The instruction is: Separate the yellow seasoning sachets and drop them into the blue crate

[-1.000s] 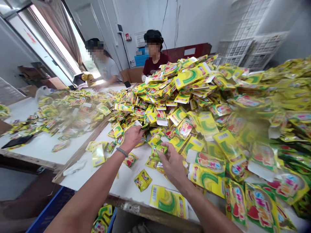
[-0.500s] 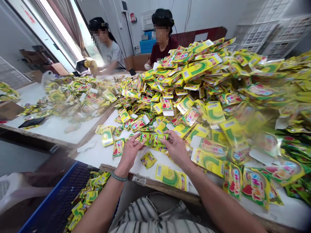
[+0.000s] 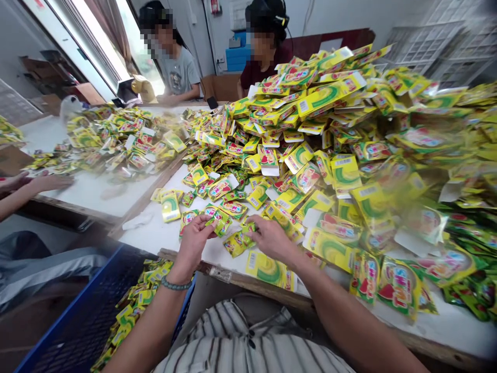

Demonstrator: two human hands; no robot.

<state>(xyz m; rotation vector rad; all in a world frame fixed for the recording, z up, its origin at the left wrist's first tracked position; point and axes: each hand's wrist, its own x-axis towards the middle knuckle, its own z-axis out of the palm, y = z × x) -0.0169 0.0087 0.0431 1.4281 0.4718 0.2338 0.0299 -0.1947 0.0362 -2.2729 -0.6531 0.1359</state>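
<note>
My left hand pinches a short strip of yellow-green foil sachets over the white tabletop. My right hand has its fingertips on a smaller cluster of yellow sachets, a little to the right of the strip. Just below it lies a large yellow packet with a green swirl, near the table's front edge. A huge heap of yellow sachets and packets rises directly beyond both hands and hides the far side of the table.
A blue crate holding sachets stands below the table's front edge at the left. Another white table with scattered sachets lies left, where a co-worker's hand rests. Two seated co-workers face me beyond the heap.
The strip held between both hands now appears parted, with a piece near each hand. My hands are slightly further apart. A co-worker's hand has entered at the left.
</note>
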